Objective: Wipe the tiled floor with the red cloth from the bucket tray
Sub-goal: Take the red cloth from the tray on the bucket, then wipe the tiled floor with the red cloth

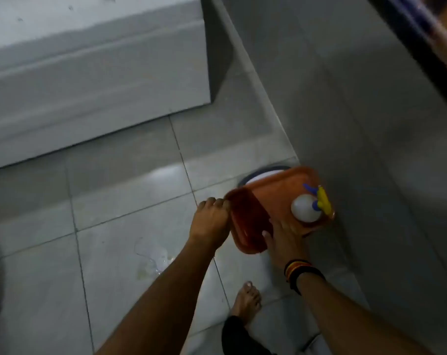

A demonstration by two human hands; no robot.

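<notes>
An orange tray sits on top of a bucket against the wall. The red cloth lies draped over the tray's left end. My left hand has its fingers curled on the cloth's left edge. At the tray's near edge, my right hand grips with its thumb on the cloth, just below a white spray bottle with a yellow and blue trigger. On the tiled floor, a small wet spill lies left of my left forearm.
A large white box-like unit stands at the back left. A grey wall runs along the right side. My bare foot stands on the tiles below the tray. A dark shelf edge crosses the top right corner.
</notes>
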